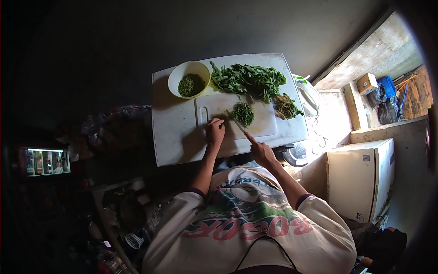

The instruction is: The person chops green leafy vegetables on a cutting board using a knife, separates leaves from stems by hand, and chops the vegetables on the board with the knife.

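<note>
My right hand [262,153] is wrapped round the handle of a knife [237,123]. Its blade slants up and left across the white cutting board [264,128], alongside a pile of finely chopped green leaves [243,114]. Over the left part of the board, close to its handle slot, is my left hand [215,132]; its fingers are curled in and nothing shows in them. Behind the board lies a heap of whole leafy greens [251,78]. A yellow-rimmed bowl [174,78] at the back left holds chopped greens [191,85].
At the board's right lie root ends and trimmings [286,107]. The white table [178,148] stands against a dark wall. To my right are a white fridge [351,178] and a bright opening with black bags [388,111]. Cluttered shelving [109,205] is at my left.
</note>
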Action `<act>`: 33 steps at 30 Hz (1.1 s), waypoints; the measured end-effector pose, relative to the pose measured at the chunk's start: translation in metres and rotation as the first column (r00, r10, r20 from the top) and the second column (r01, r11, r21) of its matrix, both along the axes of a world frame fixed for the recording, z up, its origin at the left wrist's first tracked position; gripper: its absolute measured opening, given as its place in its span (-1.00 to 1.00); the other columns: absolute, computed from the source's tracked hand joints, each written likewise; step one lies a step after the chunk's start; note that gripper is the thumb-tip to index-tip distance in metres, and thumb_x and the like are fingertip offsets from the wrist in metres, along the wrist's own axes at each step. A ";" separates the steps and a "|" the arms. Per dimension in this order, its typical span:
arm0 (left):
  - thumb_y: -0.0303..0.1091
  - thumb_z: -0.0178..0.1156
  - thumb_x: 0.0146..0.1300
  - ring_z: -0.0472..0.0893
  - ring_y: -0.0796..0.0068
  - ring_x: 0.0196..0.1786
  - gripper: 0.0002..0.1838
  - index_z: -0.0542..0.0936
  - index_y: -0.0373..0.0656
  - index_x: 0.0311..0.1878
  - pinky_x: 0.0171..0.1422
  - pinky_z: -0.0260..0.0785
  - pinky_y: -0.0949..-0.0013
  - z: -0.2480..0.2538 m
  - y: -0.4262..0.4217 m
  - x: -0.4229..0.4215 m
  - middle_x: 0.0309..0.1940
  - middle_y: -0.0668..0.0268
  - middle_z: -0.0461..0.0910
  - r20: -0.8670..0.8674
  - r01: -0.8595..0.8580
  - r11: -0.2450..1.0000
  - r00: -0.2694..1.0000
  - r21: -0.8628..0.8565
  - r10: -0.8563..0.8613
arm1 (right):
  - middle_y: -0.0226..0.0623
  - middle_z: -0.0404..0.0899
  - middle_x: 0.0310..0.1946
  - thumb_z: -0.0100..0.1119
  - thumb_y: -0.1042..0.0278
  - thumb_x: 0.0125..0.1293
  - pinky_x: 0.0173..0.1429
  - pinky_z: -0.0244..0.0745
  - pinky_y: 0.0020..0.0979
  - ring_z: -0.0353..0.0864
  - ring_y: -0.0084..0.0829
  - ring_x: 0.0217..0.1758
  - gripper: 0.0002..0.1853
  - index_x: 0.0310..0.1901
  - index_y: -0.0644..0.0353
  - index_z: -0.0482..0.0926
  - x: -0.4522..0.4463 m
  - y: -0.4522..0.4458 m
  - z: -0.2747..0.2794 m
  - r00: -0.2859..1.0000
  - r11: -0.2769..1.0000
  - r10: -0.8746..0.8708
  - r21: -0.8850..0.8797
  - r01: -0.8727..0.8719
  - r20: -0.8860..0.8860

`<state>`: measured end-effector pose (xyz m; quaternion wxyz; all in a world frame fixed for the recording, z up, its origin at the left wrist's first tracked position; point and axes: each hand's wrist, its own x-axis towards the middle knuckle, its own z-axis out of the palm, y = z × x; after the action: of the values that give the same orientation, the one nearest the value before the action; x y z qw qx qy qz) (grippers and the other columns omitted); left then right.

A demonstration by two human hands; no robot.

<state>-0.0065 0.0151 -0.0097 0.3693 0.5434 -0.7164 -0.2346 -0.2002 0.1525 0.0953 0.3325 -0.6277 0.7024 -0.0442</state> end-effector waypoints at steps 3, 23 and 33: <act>-0.56 0.30 0.01 0.66 0.05 -0.09 -0.76 0.72 -0.23 -0.19 0.03 0.53 0.14 0.004 0.000 0.003 -0.21 0.16 0.68 0.126 -0.035 0.997 0.992 0.064 0.027 | 0.15 0.65 -0.42 -0.06 0.41 0.38 -0.14 0.55 0.09 0.69 0.14 -0.31 -0.17 0.61 -0.45 -0.09 0.002 -0.002 0.021 0.998 0.998 0.065 0.019 -0.065 -0.009; -0.50 0.38 0.02 0.65 0.03 -0.11 -0.80 0.72 -0.26 -0.23 0.05 0.51 0.13 0.005 0.001 0.004 -0.19 0.12 0.66 0.092 0.022 0.999 0.996 -0.036 -0.019 | 0.21 0.62 -0.48 -0.04 0.40 0.38 -0.30 0.45 0.19 0.62 0.24 -0.43 -0.18 0.61 -0.36 -0.09 0.019 -0.024 -0.053 0.994 0.985 0.067 -0.165 -0.052 0.088; -0.48 0.32 0.15 0.65 0.05 -0.11 -0.85 0.71 -0.23 -0.20 0.02 0.52 0.15 0.005 0.006 0.001 -0.19 0.16 0.67 0.024 -0.012 1.000 1.000 -0.004 0.012 | 0.25 0.65 -0.38 -0.06 0.39 0.40 -0.12 0.52 0.16 0.67 0.24 -0.25 -0.20 0.59 -0.43 -0.07 -0.002 0.004 -0.029 0.993 0.996 0.035 -0.085 -0.026 0.113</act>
<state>-0.0059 0.0211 -0.0046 0.3633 0.5498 -0.7179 -0.2244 -0.2018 0.1567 0.0664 0.3464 -0.6481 0.6701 -0.1044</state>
